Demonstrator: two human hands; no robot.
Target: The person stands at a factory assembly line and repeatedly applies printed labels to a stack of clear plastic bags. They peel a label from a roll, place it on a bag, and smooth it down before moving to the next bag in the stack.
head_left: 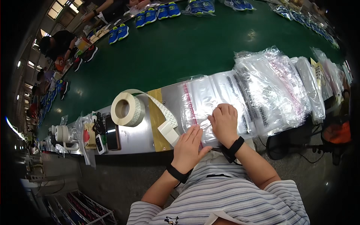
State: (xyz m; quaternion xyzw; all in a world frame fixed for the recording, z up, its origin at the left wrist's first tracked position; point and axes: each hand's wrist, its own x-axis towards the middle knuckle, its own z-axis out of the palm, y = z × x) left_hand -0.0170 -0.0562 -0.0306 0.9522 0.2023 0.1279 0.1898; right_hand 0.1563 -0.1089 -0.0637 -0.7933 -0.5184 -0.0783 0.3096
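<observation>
From where I stand, the person's left hand [189, 148] lies flattened, fingers close together and thumb spread wide, closed on nothing, its fingertips resting over the red stripe of a flat, clear plastic bag [217, 88]. The bag is spread under both hands and reaches beyond them on the silvery metal table [138, 140]. The right hand [226, 125] rests on the bag too, just right of the other, fingers partly bent and thumb a little apart; whether it pinches any film, I can't tell. Just left of the left fingertips sits the folded end of a white label strip [165, 114], which runs back to a thick white roll of labels [138, 112] farther left. Right of the right hand is a glossy, overlapping pile of clear plastic bags [272, 93]. Beyond both hands stretches a dark green conveyor belt [187, 48].
</observation>
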